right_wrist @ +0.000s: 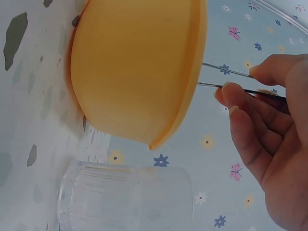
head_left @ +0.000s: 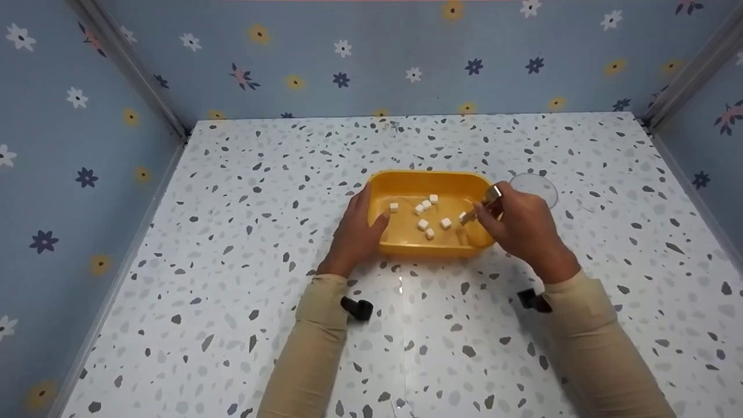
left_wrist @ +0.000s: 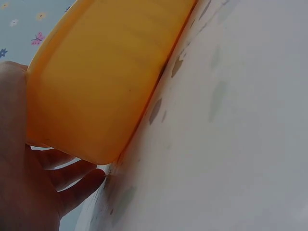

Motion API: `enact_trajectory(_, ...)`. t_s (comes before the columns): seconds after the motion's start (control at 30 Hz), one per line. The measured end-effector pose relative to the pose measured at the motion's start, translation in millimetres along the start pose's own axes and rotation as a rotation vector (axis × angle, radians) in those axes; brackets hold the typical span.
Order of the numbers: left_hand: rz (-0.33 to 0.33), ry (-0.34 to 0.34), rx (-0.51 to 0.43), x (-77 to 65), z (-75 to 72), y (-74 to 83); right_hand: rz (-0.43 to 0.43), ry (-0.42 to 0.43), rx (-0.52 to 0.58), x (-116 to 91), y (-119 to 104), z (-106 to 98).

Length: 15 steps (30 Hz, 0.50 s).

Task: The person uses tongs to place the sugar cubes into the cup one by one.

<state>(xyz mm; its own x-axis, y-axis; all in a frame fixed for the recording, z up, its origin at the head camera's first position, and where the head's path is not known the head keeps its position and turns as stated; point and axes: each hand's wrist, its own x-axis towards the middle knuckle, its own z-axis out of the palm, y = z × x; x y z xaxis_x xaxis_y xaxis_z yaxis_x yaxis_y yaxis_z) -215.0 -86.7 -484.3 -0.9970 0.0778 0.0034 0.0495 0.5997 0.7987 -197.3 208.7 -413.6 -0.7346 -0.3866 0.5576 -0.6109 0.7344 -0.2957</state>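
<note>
A yellow plastic tub stands on the table with several small white cubes scattered over its floor. My left hand grips the tub's left end, thumb over the rim; in the left wrist view its fingers lie along the outside wall. My right hand pinches small metal tongs over the tub's right side. In the right wrist view the two thin arms of the tongs stand apart and pass behind the rim. Their tips, hidden there, are right at a white cube in the head view.
A clear, round, straight-sided container stands just right of the tub, partly behind my right hand; its transparent side shows in the right wrist view. Flower-patterned panels border the speckled table at the back and both sides.
</note>
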Motion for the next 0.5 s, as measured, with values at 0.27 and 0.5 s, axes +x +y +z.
enact_trajectory(0.27, 0.011, 0.007, -0.005, -0.7, 0.0, -2.0, -0.011, 0.027, -0.006, 0.3, 1.0, -1.4)
enact_trajectory(0.5, -0.015, 0.0, -0.012, -1.4, -0.3, -0.1, -0.005, 0.014, 0.0, 0.6, -0.6, -4.5)
